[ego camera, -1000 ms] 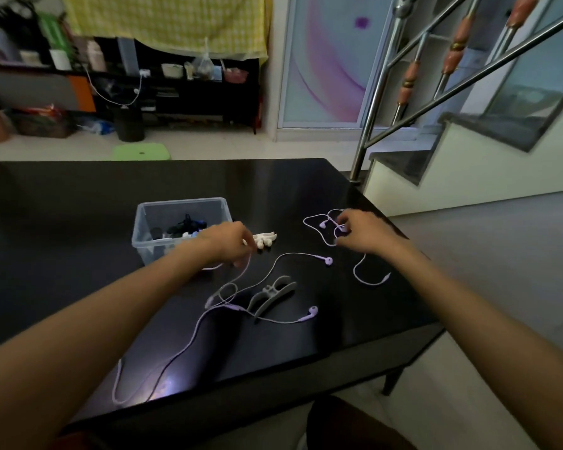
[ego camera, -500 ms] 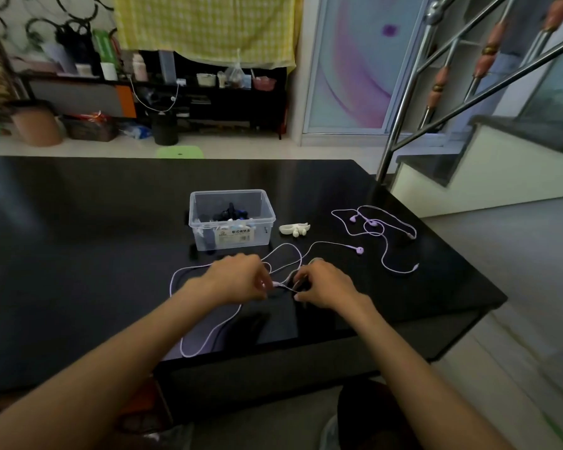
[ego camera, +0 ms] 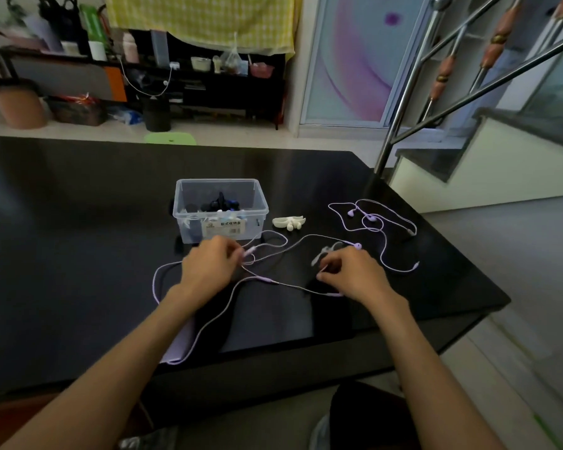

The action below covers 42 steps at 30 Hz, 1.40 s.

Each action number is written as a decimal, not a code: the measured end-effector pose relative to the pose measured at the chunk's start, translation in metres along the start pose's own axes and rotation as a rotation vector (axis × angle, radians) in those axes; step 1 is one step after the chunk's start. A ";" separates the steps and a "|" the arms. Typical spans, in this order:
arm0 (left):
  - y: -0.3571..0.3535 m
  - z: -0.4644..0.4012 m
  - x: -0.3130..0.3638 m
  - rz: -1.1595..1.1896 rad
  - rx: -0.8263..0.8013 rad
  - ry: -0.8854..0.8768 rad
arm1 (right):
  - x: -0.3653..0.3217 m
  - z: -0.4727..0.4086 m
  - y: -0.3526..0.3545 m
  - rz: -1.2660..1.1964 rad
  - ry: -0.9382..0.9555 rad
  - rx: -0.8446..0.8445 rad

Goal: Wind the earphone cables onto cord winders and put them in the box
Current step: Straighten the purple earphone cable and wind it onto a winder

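A: Location of cable [ego camera: 264,279]?

B: Loose on the black table [ego camera: 78,203], toward the near edge, in front of the clear box [ego camera: 220,209]. Long loop trailing toward the near edge on the left; one earbud [ego camera: 357,245] just beyond the right hand.

A: Grip state?

B: Left hand [ego camera: 208,267]: fingers curled, pinching the cable near its inline part. Right hand [ego camera: 351,276]: fingertips pressed together on the thin strand. Grey winder [ego camera: 327,253] partly hidden behind the right hand; contact not discernible.

A: Handling properties?

B: Judged very light, thin, fully limp; no shape retention, prone to tangling and to springing off the winder. Likely slick on the glossy table. Earbud joints judged fragile: no pulling there.

A: Recommended hold?

B: Pinch on the strand itself, close to the winder, light tension only.

A: Other items?

B: Second cable [ego camera: 382,228] heaped toward the right edge, well apart. White winder [ego camera: 288,221] just beside the box, on its right.
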<state>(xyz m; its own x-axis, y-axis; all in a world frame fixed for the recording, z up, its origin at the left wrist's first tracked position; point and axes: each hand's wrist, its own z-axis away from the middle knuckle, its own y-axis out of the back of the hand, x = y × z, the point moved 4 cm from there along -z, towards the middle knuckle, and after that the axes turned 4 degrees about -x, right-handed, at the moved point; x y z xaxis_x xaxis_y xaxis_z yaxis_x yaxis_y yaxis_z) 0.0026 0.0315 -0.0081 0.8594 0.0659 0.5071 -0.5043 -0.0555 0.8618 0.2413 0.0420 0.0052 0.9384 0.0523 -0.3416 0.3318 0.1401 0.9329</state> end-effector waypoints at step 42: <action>-0.003 0.005 0.033 1.085 -0.367 0.059 | -0.061 0.011 -0.007 -1.190 -0.157 -0.274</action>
<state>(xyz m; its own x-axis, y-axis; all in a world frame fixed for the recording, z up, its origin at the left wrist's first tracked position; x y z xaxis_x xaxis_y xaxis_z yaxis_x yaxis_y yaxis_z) 0.0334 0.0286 0.0059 -0.0436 0.2078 0.9772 -0.9798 0.1820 -0.0824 0.1831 0.0266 0.0211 0.0728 -0.3666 -0.9275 0.9748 0.2226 -0.0115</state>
